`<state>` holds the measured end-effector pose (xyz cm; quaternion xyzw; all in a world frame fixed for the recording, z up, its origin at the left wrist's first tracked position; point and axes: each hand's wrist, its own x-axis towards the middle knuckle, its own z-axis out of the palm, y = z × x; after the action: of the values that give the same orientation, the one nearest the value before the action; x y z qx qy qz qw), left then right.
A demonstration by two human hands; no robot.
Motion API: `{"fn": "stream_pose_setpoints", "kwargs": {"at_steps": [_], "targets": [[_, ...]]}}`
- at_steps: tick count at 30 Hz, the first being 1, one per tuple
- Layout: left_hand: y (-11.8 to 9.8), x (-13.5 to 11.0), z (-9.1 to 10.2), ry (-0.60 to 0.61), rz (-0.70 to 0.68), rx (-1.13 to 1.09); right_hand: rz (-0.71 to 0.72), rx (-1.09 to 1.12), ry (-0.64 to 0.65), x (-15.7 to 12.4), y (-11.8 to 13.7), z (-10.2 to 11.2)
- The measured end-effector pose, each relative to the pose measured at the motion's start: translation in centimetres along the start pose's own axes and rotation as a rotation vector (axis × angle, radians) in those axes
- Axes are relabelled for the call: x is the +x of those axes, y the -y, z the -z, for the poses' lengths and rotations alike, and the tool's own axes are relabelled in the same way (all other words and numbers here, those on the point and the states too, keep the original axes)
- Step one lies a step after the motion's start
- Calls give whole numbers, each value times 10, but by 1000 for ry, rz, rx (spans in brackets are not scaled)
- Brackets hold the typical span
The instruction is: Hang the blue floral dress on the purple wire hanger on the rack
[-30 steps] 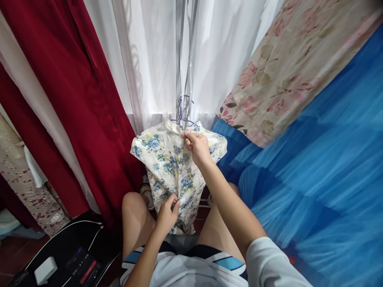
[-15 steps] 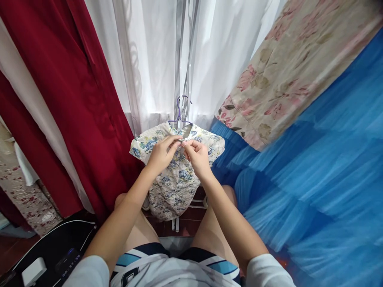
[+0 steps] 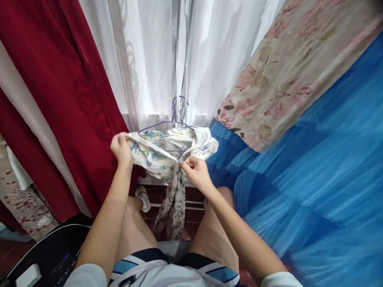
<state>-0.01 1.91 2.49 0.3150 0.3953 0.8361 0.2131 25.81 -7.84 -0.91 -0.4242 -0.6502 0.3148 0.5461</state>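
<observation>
A white floral blouse (image 3: 152,163) with blue flowers hangs in front of me, its neckline spread wide. Through the opening shows a purple wire hanger (image 3: 174,113); its left arm is partly bare of cloth. My left hand (image 3: 121,148) is closed on the blouse's edge at the left and stretches it outward. At the middle of the front edge, my right hand (image 3: 194,169) pinches the fabric between thumb and fingers. Below the hands the lower cloth hangs in narrow, bunched folds.
White curtains (image 3: 149,59) hang behind the blouse. Red cloth (image 3: 60,99) is at the left, floral fabric (image 3: 269,87) and a blue tulle skirt (image 3: 314,171) at the right. A black case-like object (image 3: 44,247) lies lower left, a white item (image 3: 28,276) on it.
My left hand has moved from the middle far to the left, pulling the blouse edge with it. My right hand has lowered slightly. The neckline has widened, exposing more of the hanger.
</observation>
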Motion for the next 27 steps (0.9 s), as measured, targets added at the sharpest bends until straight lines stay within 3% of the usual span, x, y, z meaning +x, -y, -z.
{"fn": "stream_pose_setpoints", "kwargs": {"at_steps": [3, 7, 11, 16, 21, 23, 25, 27], "targets": [[43, -6, 16, -52, 301, -10, 17, -91, 8, -10, -3, 0], [81, -57, 33, 178, 585, 28, -57, -83, -57, -15, -25, 14], [88, -114, 38, 452, 702, -15, -176, -126, -89, -24, -65, 42], [57, -165, 21, 645, 640, -158, -251, -182, 190, -46, -89, 51], [18, -191, 4, 898, 331, -77, -195, -7, 577, -60, -65, 26], [13, -194, 4, 943, 232, -15, -279, 176, 583, -63, -52, 17], [14, -193, 9, 972, 178, -2, -370, 325, 465, -64, -39, 16], [18, -192, 19, 1080, 236, -27, -401, 393, 366, -62, -26, 25]]}}
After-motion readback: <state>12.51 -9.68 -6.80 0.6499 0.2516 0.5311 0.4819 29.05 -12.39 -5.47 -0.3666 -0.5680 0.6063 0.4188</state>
